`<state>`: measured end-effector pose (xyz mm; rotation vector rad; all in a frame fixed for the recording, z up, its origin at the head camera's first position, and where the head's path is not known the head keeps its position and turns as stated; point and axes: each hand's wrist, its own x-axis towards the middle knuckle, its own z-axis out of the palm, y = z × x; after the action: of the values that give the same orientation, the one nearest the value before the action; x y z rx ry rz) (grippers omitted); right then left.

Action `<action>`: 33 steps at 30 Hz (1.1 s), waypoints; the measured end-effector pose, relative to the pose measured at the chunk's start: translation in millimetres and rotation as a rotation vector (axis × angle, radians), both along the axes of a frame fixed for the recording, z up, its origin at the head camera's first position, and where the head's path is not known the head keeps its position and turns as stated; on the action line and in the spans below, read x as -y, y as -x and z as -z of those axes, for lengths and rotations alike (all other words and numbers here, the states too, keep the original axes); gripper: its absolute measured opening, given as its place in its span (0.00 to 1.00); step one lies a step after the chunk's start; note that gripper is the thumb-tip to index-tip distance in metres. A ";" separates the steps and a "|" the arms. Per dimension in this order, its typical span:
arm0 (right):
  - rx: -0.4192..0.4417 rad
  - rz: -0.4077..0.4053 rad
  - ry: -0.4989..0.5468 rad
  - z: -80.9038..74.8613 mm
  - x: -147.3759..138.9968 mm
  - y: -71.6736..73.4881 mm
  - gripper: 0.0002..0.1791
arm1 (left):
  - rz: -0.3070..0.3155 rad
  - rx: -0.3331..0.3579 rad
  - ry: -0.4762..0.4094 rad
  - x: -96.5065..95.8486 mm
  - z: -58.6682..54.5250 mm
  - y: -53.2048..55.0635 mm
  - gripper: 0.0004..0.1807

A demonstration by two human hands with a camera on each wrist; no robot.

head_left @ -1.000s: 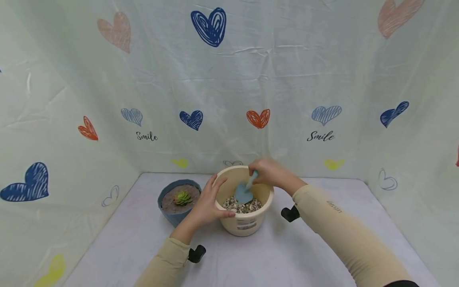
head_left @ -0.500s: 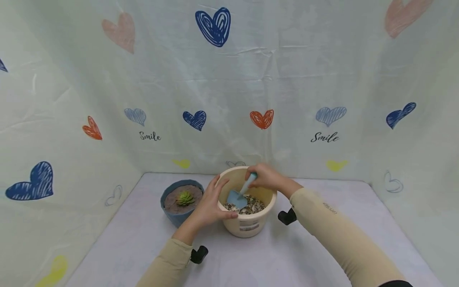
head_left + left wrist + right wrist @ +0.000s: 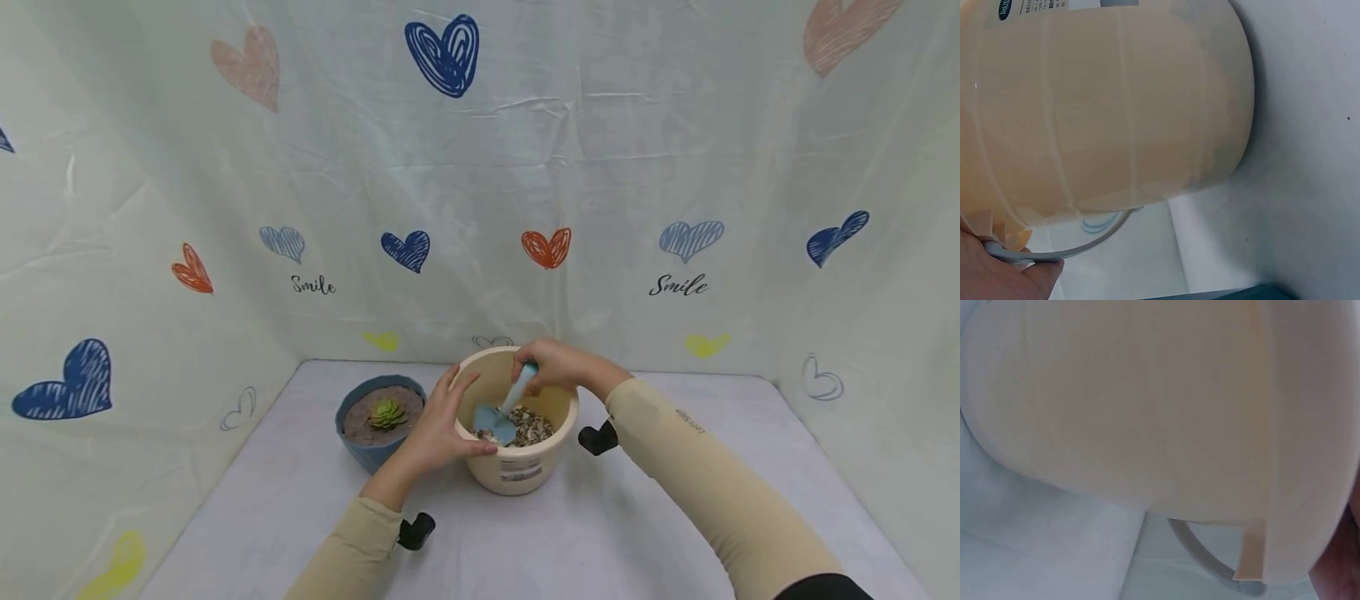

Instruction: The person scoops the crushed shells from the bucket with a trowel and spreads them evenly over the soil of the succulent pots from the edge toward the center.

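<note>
A cream bucket (image 3: 551, 454) stands on the table with pebbles (image 3: 534, 429) inside it. Gripped by its pale blue handle, a small trowel (image 3: 519, 390) is in my right hand (image 3: 551, 365). Its blade tilts down to the left and is partly sunk in the pebbles. My left hand (image 3: 435, 429) holds the bucket's left rim, fingers spread and thumb at the front. In the left wrist view, my fingers lie by the rim and the grey bail handle (image 3: 1094, 247). Only the bucket's outer wall (image 3: 1116, 412) and a sliver of hand show in the right wrist view.
Left of the bucket, close behind my left wrist, stands a blue pot (image 3: 367, 457) with soil and a green succulent (image 3: 387, 413). A white cloth covers the table (image 3: 517, 550). A heart-printed curtain (image 3: 480, 175) hangs right behind and along both sides.
The trowel blade has swung from the bucket's middle toward its left front and dipped deeper into the pebbles. My right hand has shifted slightly; my left keeps its place on the rim.
</note>
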<state>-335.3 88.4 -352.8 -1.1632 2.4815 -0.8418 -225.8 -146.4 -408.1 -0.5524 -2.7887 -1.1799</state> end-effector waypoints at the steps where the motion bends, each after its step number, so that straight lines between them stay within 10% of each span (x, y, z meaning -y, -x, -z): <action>1: 0.017 0.001 -0.005 -0.5 0.4 -0.3 0.11 | -0.002 0.001 -0.003 -0.2 0.1 0.0 0.58; 21: -0.028 -0.033 -0.058 -2.9 -1.9 -4.5 0.11 | -0.006 0.005 0.011 0.0 0.8 0.6 0.59; 33: 0.108 -0.020 -0.075 -0.6 1.7 -2.5 0.11 | -0.021 -0.008 -0.007 -1.6 2.7 0.1 0.60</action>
<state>-332.8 86.7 -352.1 -1.0859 2.3893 -0.7773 -226.0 -144.8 -410.8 -0.5250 -2.7759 -1.1810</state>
